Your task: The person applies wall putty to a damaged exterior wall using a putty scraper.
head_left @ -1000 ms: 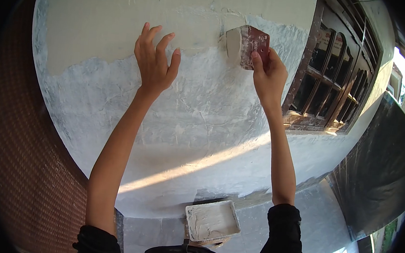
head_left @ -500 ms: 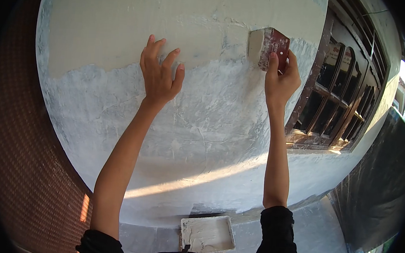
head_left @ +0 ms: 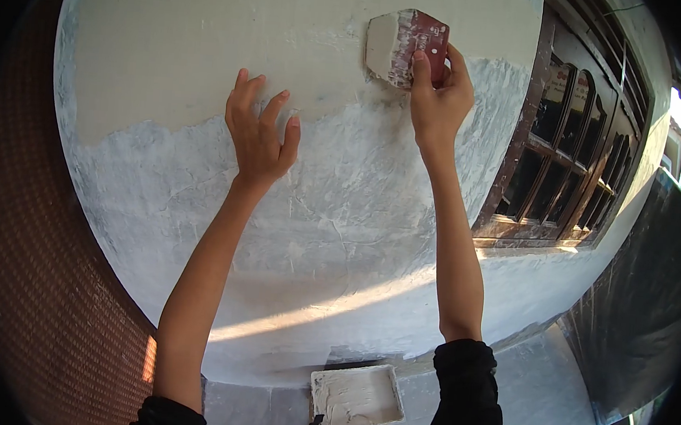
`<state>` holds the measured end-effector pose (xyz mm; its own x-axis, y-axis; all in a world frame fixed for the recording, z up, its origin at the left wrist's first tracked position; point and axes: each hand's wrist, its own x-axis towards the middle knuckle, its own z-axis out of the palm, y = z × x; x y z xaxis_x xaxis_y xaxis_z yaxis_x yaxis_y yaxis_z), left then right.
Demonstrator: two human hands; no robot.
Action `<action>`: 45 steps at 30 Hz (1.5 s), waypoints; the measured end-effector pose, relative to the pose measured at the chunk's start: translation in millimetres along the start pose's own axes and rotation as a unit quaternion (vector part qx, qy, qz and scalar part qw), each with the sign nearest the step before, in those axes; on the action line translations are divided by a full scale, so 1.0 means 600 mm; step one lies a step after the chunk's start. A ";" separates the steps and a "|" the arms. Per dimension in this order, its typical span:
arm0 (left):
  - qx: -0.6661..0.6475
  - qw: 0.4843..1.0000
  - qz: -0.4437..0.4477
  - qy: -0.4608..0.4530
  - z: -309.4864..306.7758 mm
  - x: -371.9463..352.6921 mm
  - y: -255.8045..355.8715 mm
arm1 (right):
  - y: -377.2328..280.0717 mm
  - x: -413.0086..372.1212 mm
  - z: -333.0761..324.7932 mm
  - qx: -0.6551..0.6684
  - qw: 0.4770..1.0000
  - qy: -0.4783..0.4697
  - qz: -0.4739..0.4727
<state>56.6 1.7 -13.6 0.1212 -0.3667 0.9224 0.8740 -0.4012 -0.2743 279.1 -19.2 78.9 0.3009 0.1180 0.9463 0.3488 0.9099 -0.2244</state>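
A dark red scraper plate (head_left: 430,41), its left part coated with pale paste, lies against the wall (head_left: 317,203) near the top. My right hand (head_left: 441,101) grips its right side, thumb on the front face. To the left, my left hand (head_left: 261,132) has its fingers spread and holds nothing, at the border between the smooth beige coat (head_left: 178,51) above and the rough grey-white surface below. Whether its fingertips touch the wall I cannot tell.
At the bottom, a rectangular tray of pale paste (head_left: 358,395) stands on the grey floor (head_left: 256,404). A brown wooden window (head_left: 559,141) is on the right, with a dark sheet (head_left: 626,311) beyond. Woven brown matting (head_left: 47,231) covers the left side.
My right hand has moved left and slightly up with the scraper, and smooth beige coat now shows where the scraper was. My left hand has shifted slightly left and down, still spread.
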 end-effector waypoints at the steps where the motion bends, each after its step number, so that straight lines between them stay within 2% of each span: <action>1: 0.005 1.000 -0.003 -0.001 -0.001 0.000 -0.002 | 0.007 0.002 -0.001 -0.031 0.999 0.002 -0.014; 2: 0.004 1.000 -0.003 -0.002 -0.002 -0.002 -0.003 | 0.020 0.002 -0.002 -0.061 0.998 0.004 -0.026; 4: -0.002 1.000 -0.016 0.006 0.000 -0.002 -0.002 | 0.044 0.013 -0.029 -0.030 0.996 0.072 -0.045; 5: 0.000 1.000 -0.018 0.009 0.000 -0.001 -0.002 | 0.045 0.015 -0.049 -0.015 0.997 0.079 -0.002; 8: -0.005 1.000 -0.010 -0.003 -0.003 0.001 0.001 | 0.028 0.020 -0.048 0.114 0.991 0.069 -0.018; 11: -0.005 1.000 -0.016 -0.006 -0.001 -0.003 0.001 | -0.003 -0.019 0.008 0.038 0.998 -0.030 -0.038; 12: -0.009 1.000 -0.023 0.009 0.000 -0.003 0.000 | -0.002 -0.022 0.007 -0.040 0.997 -0.036 -0.052; 14: -0.015 0.999 -0.030 0.027 -0.002 -0.003 -0.002 | 0.027 -0.008 -0.025 -0.041 0.999 0.005 -0.015; 16: -0.006 1.000 -0.028 0.001 -0.003 -0.001 0.001 | 0.040 0.004 -0.061 -0.021 0.999 0.041 0.003; 18: -0.010 1.000 -0.022 0.006 -0.002 0.000 -0.002 | 0.041 0.010 -0.058 0.073 0.996 0.051 -0.008; 20: -0.018 1.000 -0.018 0.006 -0.001 -0.003 0.000 | 0.026 0.002 -0.026 0.097 0.995 -0.013 0.012; 22: -0.012 0.999 -0.036 0.028 -0.002 -0.003 -0.001 | 0.035 -0.013 0.002 0.038 0.998 -0.049 0.014; 24: -0.017 0.999 -0.033 0.026 -0.002 -0.003 -0.001 | 0.049 -0.005 -0.024 -0.029 1.000 -0.003 0.013; 26: -0.018 0.999 -0.035 0.035 -0.001 0.001 0.000 | 0.041 0.005 -0.053 0.013 0.998 0.054 0.031; 28: -0.014 1.000 -0.008 0.000 -0.005 0.001 0.003 | 0.012 0.003 -0.038 0.148 0.987 0.045 0.054; 31: -0.016 0.999 -0.037 0.021 -0.003 -0.004 0.000 | 0.009 -0.017 0.015 0.065 0.996 -0.058 0.021; 32: -0.017 0.999 -0.037 0.018 -0.002 -0.005 0.000 | 0.013 -0.024 0.015 0.012 0.998 -0.053 0.012; 34: -0.007 0.998 -0.053 0.032 -0.001 -0.002 -0.002 | 0.035 -0.017 -0.021 -0.012 1.000 -0.015 0.020; 36: 0.011 0.998 -0.061 0.029 0.002 0.004 0.001 | 0.038 -0.017 -0.046 0.051 0.997 0.041 0.039; 38: 0.025 0.997 -0.072 0.010 -0.006 0.001 0.004 | 0.004 -0.026 -0.030 0.131 0.990 0.019 0.052; 41: 0.039 0.997 -0.070 0.001 -0.004 0.002 0.003 | -0.013 -0.058 0.019 0.049 0.995 -0.082 0.022; 42: 0.039 0.997 -0.070 0.011 -0.003 0.002 0.001 | 0.002 -0.059 0.013 0.050 0.995 -0.081 0.024; 45: 0.040 0.997 -0.072 0.014 -0.004 -0.002 0.003 | 0.046 -0.056 -0.038 0.015 0.999 0.029 0.019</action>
<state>57.2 -0.5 -15.8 -0.0204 -0.3346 0.9421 0.9158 -0.3843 -0.1167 299.1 -7.0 35.8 0.3655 0.1299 0.9217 0.3100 0.9167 -0.2521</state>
